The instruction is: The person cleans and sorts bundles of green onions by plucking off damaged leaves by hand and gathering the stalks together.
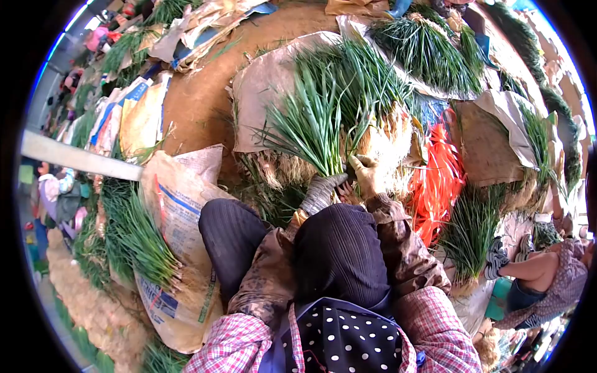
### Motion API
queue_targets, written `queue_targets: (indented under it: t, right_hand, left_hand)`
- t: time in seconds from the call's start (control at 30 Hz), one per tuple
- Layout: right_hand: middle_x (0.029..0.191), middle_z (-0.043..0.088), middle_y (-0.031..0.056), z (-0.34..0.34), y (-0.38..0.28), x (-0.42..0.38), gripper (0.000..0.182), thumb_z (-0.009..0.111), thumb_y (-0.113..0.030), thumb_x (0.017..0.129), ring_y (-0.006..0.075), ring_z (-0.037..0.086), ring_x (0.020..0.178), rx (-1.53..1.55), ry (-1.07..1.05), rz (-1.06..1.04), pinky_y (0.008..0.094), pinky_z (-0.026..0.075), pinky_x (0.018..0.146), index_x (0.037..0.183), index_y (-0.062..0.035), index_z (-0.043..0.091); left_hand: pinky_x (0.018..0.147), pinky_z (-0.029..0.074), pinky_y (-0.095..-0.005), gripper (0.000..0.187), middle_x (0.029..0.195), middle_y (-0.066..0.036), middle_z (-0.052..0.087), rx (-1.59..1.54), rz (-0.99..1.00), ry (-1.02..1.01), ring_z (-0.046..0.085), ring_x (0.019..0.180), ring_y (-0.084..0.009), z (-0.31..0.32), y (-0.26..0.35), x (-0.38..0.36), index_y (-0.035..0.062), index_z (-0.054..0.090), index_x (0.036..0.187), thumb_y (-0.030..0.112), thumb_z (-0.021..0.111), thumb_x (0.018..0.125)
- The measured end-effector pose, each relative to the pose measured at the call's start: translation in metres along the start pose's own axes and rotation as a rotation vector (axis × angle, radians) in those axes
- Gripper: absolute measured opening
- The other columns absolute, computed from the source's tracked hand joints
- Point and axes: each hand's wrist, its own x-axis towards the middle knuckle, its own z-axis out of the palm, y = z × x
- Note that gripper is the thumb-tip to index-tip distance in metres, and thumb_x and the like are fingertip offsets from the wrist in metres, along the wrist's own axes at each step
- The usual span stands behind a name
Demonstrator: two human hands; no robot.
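My left hand, in a grey glove, is closed around the lower stems of a bunch of green onions. The long green leaves fan up and away from me. Close beside it, my right hand, in a pale yellowish glove, is curled against the stem bases, its fingertips partly hidden. More green onions lie in a heap just beyond, their pale rooty ends toward me. Both hands are just beyond my dark-trousered knee.
Red plastic strips lie right of the heap. A printed sack at left bears a separate green onion bunch. A pale sack lies under the heap. More bunches lie beyond. Another person's leg is at right.
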Motion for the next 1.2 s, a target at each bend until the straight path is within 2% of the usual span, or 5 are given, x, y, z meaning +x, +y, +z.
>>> queue_targets:
  t: [0.63,0.83,1.1,1.13,1.2]
  right_hand:
    - [0.077,0.06,0.0039,-0.003,0.005,0.01,0.031,0.06,-0.02,0.088,0.0132,0.055,0.059,0.867,-0.589,0.386,0.0257,0.046,0.046,0.113,-0.0034,0.055]
    - [0.084,0.065,0.0122,-0.008,0.079,0.022,0.025,0.049,-0.005,0.084,0.0188,0.06,0.072,-0.839,-0.353,-0.018,0.0319,0.047,0.063,0.105,0.005,0.06]
    - [0.058,0.06,0.0069,-0.015,0.039,0.04,0.032,0.068,-0.022,0.08,0.0195,0.058,0.051,-0.786,0.107,-0.277,0.0338,0.05,0.052,0.107,-0.0069,0.061]
    - [0.05,0.056,0.0053,-0.014,-0.01,0.034,0.025,0.066,-0.021,0.082,0.0199,0.054,0.043,-0.702,0.337,-0.743,0.0353,0.047,0.046,0.102,-0.0061,0.063]
    - [0.071,0.062,0.0093,-0.021,-0.027,0.074,0.031,0.057,-0.034,0.087,0.0199,0.06,0.06,-0.906,0.404,-0.432,0.0343,0.05,0.057,0.102,-0.0074,0.064]
  left_hand:
    - [0.07,0.052,-0.0282,0.025,0.092,-0.01,0.067,-0.148,-0.26,-0.126,0.064,0.078,-0.0177,-0.006,0.019,-0.023,-0.0008,0.063,0.104,0.013,0.064,0.083]
    - [0.073,0.051,-0.0267,0.027,0.095,-0.009,0.066,-0.187,-0.164,-0.196,0.063,0.084,-0.0168,-0.022,0.006,-0.018,-0.0012,0.06,0.106,0.01,0.064,0.083]
    - [0.062,0.048,-0.0237,0.031,0.082,-0.006,0.065,-0.394,-0.035,0.031,0.06,0.069,-0.0136,-0.007,0.025,-0.029,0.001,0.06,0.11,0.016,0.065,0.084]
    - [0.06,0.047,-0.0234,0.031,0.081,-0.006,0.065,-0.406,-0.018,0.06,0.059,0.067,-0.0129,-0.001,0.025,-0.027,0.0011,0.06,0.111,0.017,0.064,0.084]
    - [0.056,0.046,-0.0225,0.032,0.079,-0.005,0.064,-0.313,0.0,0.029,0.057,0.063,-0.011,-0.013,0.013,-0.018,0.0024,0.06,0.112,0.016,0.065,0.084]
